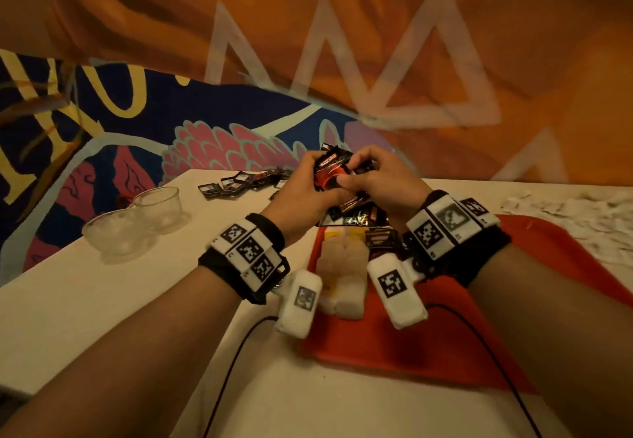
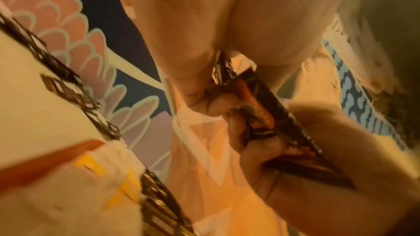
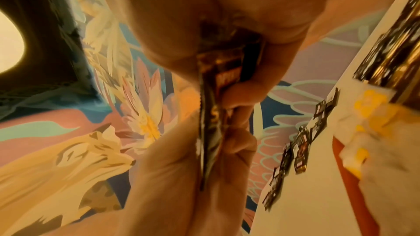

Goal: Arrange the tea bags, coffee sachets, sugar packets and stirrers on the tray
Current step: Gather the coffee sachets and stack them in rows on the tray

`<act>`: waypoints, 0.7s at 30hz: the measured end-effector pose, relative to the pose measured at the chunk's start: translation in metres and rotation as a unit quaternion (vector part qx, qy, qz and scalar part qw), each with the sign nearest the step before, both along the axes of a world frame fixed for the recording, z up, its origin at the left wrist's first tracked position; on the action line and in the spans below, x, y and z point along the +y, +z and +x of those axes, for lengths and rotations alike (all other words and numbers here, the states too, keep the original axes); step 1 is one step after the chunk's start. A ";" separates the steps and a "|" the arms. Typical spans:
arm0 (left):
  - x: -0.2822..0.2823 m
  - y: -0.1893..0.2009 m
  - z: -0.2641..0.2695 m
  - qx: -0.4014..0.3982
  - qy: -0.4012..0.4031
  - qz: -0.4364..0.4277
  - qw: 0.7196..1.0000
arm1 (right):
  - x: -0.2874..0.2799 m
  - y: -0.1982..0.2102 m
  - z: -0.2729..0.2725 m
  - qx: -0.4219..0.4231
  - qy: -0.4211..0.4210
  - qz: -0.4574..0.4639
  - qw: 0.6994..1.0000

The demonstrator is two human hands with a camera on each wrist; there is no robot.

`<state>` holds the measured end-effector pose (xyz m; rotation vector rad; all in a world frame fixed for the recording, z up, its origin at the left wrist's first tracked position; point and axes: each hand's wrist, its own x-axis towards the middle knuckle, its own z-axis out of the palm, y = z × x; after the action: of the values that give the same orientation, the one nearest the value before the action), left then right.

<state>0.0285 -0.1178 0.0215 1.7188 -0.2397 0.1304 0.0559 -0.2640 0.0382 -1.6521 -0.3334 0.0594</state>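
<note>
- Above the far edge of the red tray (image 1: 445, 345), near the centre of the head view, both hands meet around a bunch of dark coffee sachets (image 1: 330, 168).
- Left hand (image 1: 301, 191): fingers curled round the left side of the bunch, thumb pressed on the red-and-black face of the top sachet.
- Right hand (image 1: 380, 180): thumb and bent fingers pinch the right edge of the same bunch; the wrist views show the sachets edge-on, clamped between the two hands.
- Under the hands, more dark sachets (image 1: 356, 215) lie on the tray's far end, overlapping one another.
- Toward 6 o'clock from those, pale tea bags (image 1: 342, 273) with yellow tags sit on the tray, touching each other in a close row.
- At 11 o'clock from the hands, loose dark sachets (image 1: 239, 182) lie scattered on the white table (image 1: 85, 317), apart from the tray.
- At 9 o'clock, two clear plastic cups (image 1: 137, 225) stand touching near the table's left edge.
- At 3 o'clock, a blurred white pile of packets (image 1: 579, 218) lies on the table beyond the tray; what kind they are cannot be told.
</note>
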 end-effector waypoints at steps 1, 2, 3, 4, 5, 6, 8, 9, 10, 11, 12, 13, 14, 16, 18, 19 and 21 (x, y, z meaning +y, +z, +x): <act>-0.011 0.001 0.003 0.007 -0.015 -0.023 1.000 | -0.012 0.000 0.000 0.000 -0.005 0.018 1.000; -0.014 0.001 0.002 0.012 -0.024 -0.044 0.999 | -0.016 -0.002 0.000 -0.003 -0.010 0.028 1.000; -0.021 0.002 0.004 0.014 -0.037 -0.061 0.997 | -0.024 -0.003 0.000 -0.012 -0.022 0.032 0.999; -0.030 0.003 0.005 0.015 -0.050 -0.077 0.996 | -0.032 -0.005 0.001 -0.027 -0.037 0.031 0.998; -0.038 0.003 0.006 0.014 -0.056 -0.079 0.995 | -0.039 -0.007 0.001 -0.041 -0.048 0.029 0.998; -0.046 0.003 0.007 0.009 -0.061 -0.071 0.996 | -0.046 -0.009 0.001 -0.054 -0.057 0.024 0.997; -0.060 0.002 0.007 0.005 -0.076 -0.040 0.996 | -0.059 -0.014 0.001 -0.065 -0.070 0.015 0.995; -0.065 0.002 0.008 0.009 -0.087 -0.033 0.996 | -0.065 -0.017 0.002 -0.068 -0.074 0.016 0.995; -0.067 0.000 0.010 0.016 -0.099 -0.042 0.994 | -0.070 -0.019 0.002 -0.074 -0.080 0.019 0.994; -0.069 -0.002 0.013 0.022 -0.115 -0.068 0.991 | -0.074 -0.020 0.002 -0.085 -0.088 0.025 0.992; -0.071 -0.004 0.016 0.028 -0.127 -0.105 0.986 | -0.078 -0.022 0.004 -0.099 -0.100 0.032 0.990; -0.073 -0.006 0.018 0.034 -0.134 -0.138 0.981 | -0.082 -0.021 0.005 -0.111 -0.115 0.041 0.986; -0.075 -0.007 0.019 0.041 -0.132 -0.161 0.977 | -0.084 -0.021 0.006 -0.120 -0.129 0.051 0.983; -0.078 -0.009 0.021 0.061 -0.122 -0.169 0.976 | -0.087 -0.019 0.006 -0.132 -0.151 0.070 0.977; -0.081 -0.009 0.021 0.090 -0.120 -0.162 0.975 | -0.090 -0.019 0.006 -0.145 -0.168 0.067 0.973; -0.081 -0.009 0.022 0.097 -0.117 -0.159 0.976 | -0.091 -0.020 0.006 -0.143 -0.171 0.069 0.972; -0.081 -0.010 0.025 0.098 -0.111 -0.151 0.977 | -0.095 -0.022 0.009 -0.133 -0.165 0.092 0.973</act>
<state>0.0534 -0.1991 0.0113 1.3803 -0.2498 -0.1597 0.0650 -0.3587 0.0163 -1.5122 -0.2532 -0.4343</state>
